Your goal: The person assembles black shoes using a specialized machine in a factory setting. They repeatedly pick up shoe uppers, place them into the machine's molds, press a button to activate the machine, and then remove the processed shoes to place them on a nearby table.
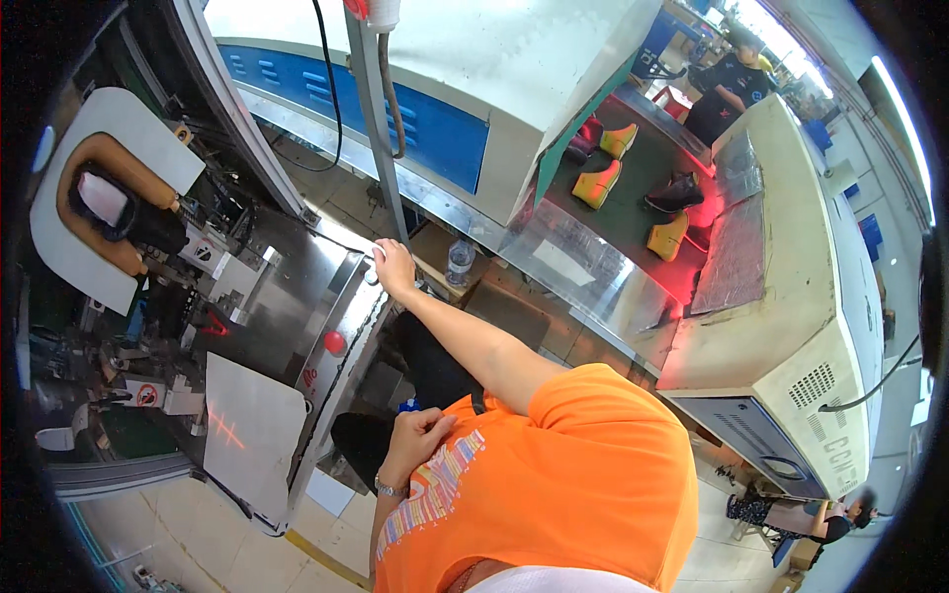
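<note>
My right arm stretches out to a machine's control panel [346, 314]. There my right hand [396, 269], holding nothing that shows, rests with its fingers over a white knob [372, 277] at the panel's far end. A red round button [334, 343] sits farther along the same panel. My left hand [420, 435], with a metal watch on its wrist, is closed against the waist of my orange shirt [593, 474]. Whatever its curled fingers hold is hidden. A small blue thing [409, 404] shows just beyond them. In the machine, a black shoe upper [148, 225] with a pale insert sits inside a brown padded clamp [104, 148].
A white plate [252, 425] with red light lines lies on the machine's near side. Across from me, yellow boots [597, 184] and a dark shoe [674, 192] lie on a red-lit conveyor [633, 222]. A clear plastic container [460, 263] stands near my right hand. Two people are farther off.
</note>
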{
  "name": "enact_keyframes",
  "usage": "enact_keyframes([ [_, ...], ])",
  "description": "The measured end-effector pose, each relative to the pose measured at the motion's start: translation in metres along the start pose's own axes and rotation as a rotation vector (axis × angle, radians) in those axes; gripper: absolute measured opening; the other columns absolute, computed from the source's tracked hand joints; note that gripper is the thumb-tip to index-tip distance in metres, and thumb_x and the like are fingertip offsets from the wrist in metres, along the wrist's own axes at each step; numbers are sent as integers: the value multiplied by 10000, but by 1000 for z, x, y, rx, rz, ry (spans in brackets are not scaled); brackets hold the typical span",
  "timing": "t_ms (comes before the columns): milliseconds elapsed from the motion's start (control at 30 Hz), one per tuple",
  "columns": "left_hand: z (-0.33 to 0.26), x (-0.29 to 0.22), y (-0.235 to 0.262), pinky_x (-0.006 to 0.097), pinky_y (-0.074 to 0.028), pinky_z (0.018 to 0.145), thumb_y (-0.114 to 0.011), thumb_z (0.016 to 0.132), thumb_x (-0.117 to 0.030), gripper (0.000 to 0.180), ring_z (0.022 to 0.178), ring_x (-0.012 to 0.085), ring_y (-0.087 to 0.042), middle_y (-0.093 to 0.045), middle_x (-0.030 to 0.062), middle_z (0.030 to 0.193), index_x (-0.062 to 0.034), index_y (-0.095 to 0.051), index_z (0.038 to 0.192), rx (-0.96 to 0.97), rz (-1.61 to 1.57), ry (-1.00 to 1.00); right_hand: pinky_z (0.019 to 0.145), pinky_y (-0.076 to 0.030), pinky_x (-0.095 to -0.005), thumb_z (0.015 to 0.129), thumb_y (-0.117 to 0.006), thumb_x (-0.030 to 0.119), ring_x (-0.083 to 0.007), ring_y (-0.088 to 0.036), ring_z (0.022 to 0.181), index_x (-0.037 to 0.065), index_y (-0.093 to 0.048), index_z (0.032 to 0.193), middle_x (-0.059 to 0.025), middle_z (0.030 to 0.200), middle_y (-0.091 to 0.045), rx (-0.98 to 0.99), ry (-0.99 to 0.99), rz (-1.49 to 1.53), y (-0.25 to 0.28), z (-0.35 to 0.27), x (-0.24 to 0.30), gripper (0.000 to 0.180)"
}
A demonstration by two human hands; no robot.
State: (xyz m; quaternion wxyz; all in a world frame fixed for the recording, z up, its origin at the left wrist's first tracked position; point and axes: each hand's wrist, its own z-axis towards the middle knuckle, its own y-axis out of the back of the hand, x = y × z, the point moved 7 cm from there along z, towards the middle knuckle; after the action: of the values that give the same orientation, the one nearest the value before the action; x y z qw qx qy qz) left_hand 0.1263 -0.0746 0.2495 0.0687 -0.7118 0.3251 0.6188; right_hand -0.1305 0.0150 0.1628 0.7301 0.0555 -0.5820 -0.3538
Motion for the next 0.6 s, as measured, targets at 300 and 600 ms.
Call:
enact_keyframes([
  [300, -3, -10, 12, 263, -351, 505, -632, 750, -92, 199, 555, 144, -451, -472, 70, 624, 38, -531, 636, -119, -57, -226, 772, -425, -385, 823, -511, 204, -306, -538, 893, 36, -588, 920, -124, 916, -595, 1, 1, 7, 0, -1, 1, 209],
  [600, -5, -8, 13, 278, -366, 526, -637, 745, -86, 190, 572, 170, -468, -473, 73, 628, 35, -533, 642, -140, -80, -224, 771, -426, -384, 817, -520, 204, -304, -542, 885, 48, -593, 917, -116, 920, -596, 2, 3, -16, 0, 2, -3, 198],
])
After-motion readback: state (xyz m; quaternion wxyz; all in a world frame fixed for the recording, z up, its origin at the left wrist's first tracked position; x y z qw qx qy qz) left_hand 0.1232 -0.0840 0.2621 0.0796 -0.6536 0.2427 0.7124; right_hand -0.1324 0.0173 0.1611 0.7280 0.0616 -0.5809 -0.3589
